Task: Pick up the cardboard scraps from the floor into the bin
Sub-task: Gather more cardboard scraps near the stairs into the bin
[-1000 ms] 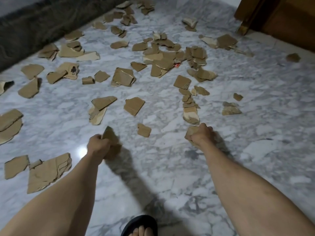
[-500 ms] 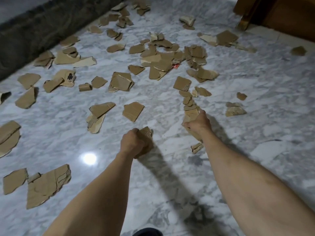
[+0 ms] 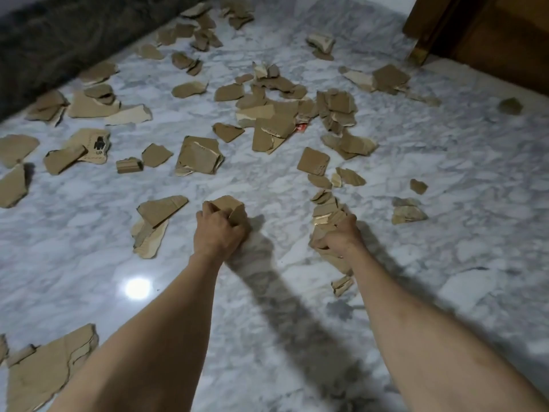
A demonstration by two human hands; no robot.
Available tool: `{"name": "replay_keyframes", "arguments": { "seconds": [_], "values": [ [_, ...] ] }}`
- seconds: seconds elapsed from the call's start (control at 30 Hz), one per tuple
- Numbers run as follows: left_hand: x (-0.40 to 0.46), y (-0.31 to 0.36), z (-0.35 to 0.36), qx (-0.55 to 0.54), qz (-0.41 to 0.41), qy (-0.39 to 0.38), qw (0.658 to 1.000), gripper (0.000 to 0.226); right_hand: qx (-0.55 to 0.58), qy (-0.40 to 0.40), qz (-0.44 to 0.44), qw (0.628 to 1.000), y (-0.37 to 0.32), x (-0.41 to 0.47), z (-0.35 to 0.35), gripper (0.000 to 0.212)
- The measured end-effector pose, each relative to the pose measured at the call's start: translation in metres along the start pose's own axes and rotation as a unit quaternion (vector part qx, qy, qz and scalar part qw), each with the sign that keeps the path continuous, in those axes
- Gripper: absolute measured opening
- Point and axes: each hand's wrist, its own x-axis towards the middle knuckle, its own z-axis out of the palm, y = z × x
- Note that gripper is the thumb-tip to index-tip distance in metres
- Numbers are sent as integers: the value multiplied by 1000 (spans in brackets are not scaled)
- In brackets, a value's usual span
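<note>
Several torn brown cardboard scraps lie scattered over the marble floor (image 3: pixel 445 179). My left hand (image 3: pixel 218 231) is closed around a bunch of scraps (image 3: pixel 230 206) at the centre of the view. My right hand (image 3: pixel 341 237) grips another bunch of scraps (image 3: pixel 325 214) down by a trail of small pieces. One small scrap (image 3: pixel 342 285) lies beside my right forearm. A folded pair of scraps (image 3: pixel 154 221) rests left of my left hand. No bin is in view.
A dark stone ledge (image 3: pixel 59 40) runs along the far left. Wooden furniture (image 3: pixel 487 31) stands at the far right corner. A dense heap of scraps (image 3: pixel 285 114) lies ahead, and a large piece (image 3: pixel 44 370) sits near my left elbow.
My left hand moved forward and right, taking in the square scrap that lay ahead of it. My right hand stayed at the trail of pieces, gripping more. The view shifted forward.
</note>
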Motion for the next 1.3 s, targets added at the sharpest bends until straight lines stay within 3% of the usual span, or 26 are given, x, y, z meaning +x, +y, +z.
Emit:
{"name": "replay_keyframes", "arguments": {
  "seconds": [0.13,0.23,0.33,0.43,0.53,0.6,0.67,0.77,0.83,0.93,1.1,1.17,1.23,1.3],
  "values": [
    [26,4,1,61,14,7,998,42,-4,-122,-15,992,-12,7,-15,49],
    [46,5,2,38,7,-7,999,43,-34,-146,-33,988,-29,20,-26,31],
    [64,2,5,19,7,-8,1000,41,-152,-167,-19,974,-52,27,-37,46],
    [77,-3,7,-3,-13,-13,1000,44,-348,-178,14,920,-64,31,-44,73],
    [75,6,0,-86,-29,-9,996,47,-427,-163,10,889,-74,37,-49,96],
    [75,16,-2,-143,-42,-1,989,59,-419,-159,-6,894,-74,46,-54,121],
    [82,26,-2,-117,-33,-20,992,62,-385,-161,-39,908,-70,58,-53,133],
    [95,43,-3,-34,22,-71,997,43,-366,-148,-128,910,-66,71,-40,137],
    [92,48,-3,-11,58,-95,994,35,-381,-138,-165,900,-64,73,-25,124],
    [84,44,1,5,91,-83,992,35,-353,-122,-206,905,-62,72,-8,87],
    [76,28,2,-98,27,-43,994,37,-376,-131,-224,889,-67,72,-4,55],
    [72,17,-4,-162,-16,-21,986,44,-360,-165,-227,890,-72,73,-5,49],
    [68,-1,-14,-195,-65,14,979,49,-265,-177,-206,925,-79,82,-7,54],
    [67,-25,-24,-182,-99,58,977,52,-137,-132,-178,966,-90,102,-13,69]
  ]
}}
